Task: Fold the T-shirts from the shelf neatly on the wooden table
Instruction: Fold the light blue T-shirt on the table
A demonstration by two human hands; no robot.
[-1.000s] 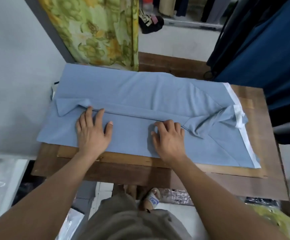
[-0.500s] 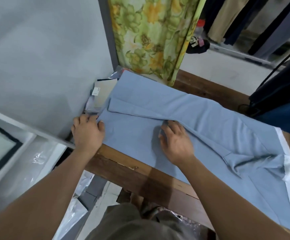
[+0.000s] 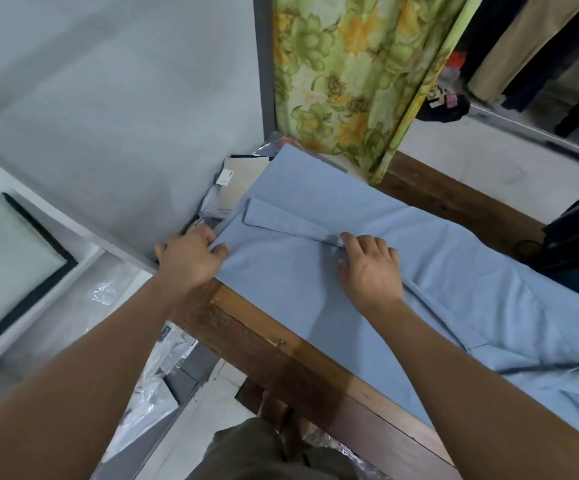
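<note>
Clearly, from the head view, the lengthwise folding is the step in hand: a pale blue T-shirt [image 3: 454, 271] lies spread along the wooden table [image 3: 274, 344], with one long side already turned in as a narrow flap [image 3: 281, 220] that runs across its middle. The left hand [image 3: 189, 259] sits at the shirt's end by the table corner, its thumb [image 3: 219, 249] on top of the cloth and its fingers curled past the edge, so it appears to pinch the hem there. The right hand [image 3: 371, 271] lies flat on the fabric with relaxed, spread fingers [image 3: 350, 239] touching the flap's edge, pressing rather than grasping. A floral curtain [image 3: 343, 81] hangs beyond the table, and a card with a tag [image 3: 243, 174] lies against the wall just beside the shirt. By my reading, the next move calls for pulling that end taut, squaring the flap, then bringing the near side over evenly.
</note>
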